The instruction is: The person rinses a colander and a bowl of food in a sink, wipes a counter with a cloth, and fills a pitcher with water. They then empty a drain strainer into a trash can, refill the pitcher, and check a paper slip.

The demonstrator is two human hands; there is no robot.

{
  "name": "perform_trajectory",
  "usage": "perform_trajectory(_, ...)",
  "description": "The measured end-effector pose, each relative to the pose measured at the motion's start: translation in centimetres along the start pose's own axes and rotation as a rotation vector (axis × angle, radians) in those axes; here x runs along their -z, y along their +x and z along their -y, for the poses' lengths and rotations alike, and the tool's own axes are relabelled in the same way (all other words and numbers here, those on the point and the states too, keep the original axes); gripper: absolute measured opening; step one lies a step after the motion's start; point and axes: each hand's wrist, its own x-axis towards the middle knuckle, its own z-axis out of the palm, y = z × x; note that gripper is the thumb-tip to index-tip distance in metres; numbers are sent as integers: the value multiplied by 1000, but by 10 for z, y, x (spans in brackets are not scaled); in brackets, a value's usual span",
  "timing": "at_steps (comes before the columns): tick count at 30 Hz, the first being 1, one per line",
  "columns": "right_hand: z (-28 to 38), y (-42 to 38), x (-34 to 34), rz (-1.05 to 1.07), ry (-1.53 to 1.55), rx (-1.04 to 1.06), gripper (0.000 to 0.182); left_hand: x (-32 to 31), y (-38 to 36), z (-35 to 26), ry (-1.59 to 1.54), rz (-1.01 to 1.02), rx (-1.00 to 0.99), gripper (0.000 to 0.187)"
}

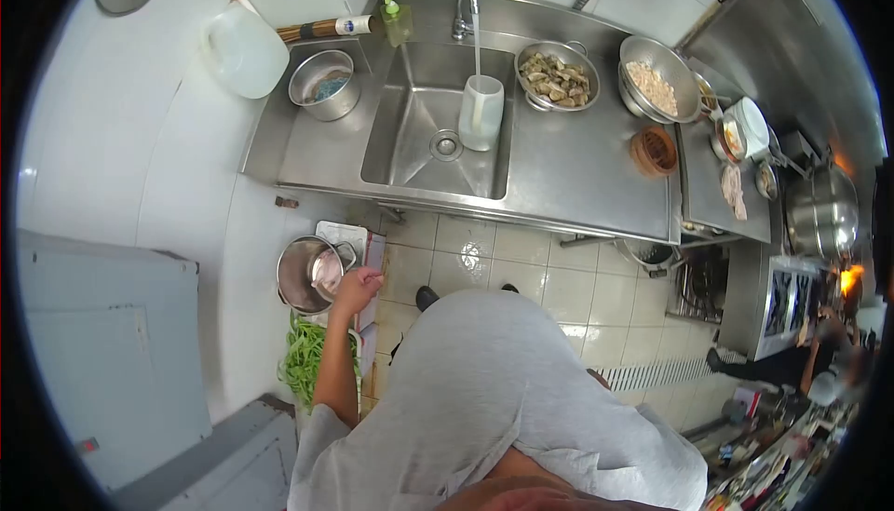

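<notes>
My left hand (358, 291) is beside the right rim of a metal pot (296, 275), low at the left of the sink counter. Its fingers look curled together, and anything inside them is too small to make out. In the pot lies a pale piece of raw meat (327, 271). Below it is a heap of green leafy vegetables (312, 355). Water runs from the faucet (464, 10) into a translucent plastic jug (480, 113) standing in the sink (405, 139). My right hand is out of view.
A bowl of shellfish (559, 81), a bowl of pale chopped food (652, 87) and a brown pot (654, 152) stand right of the sink. A small metal pot (324, 85) sits left. Another person (819, 357) is by the stove and its flame, far right.
</notes>
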Motion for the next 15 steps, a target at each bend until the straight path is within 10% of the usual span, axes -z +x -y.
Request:
perform_trajectory(3,-40,63,38,-170,-257,386,34,-20,-6,-15,56,-34,16,32)
perform_trajectory(4,-32,73,77,-109,-29,78,34,-26,-10,-21,65,-45,23,32)
perform_trajectory(5,-34,81,116,-223,-267,215,25,-29,-13,-25,39,-62,28,31)
perform_trajectory(7,-10,70,201,-142,1215,-321,27,-31,-21,-28,-20,-101,34,30)
perform_trajectory(9,-26,72,259,-93,1481,-321,29,-34,-32,-36,-152,-165,60,28)
perform_trajectory(11,-88,109,252,-495,253,-192,33,-35,-45,-48,-215,-189,110,28)
perform_trajectory(15,-75,90,299,-160,1238,-493,38,-48,-69,-54,56,-276,93,23)
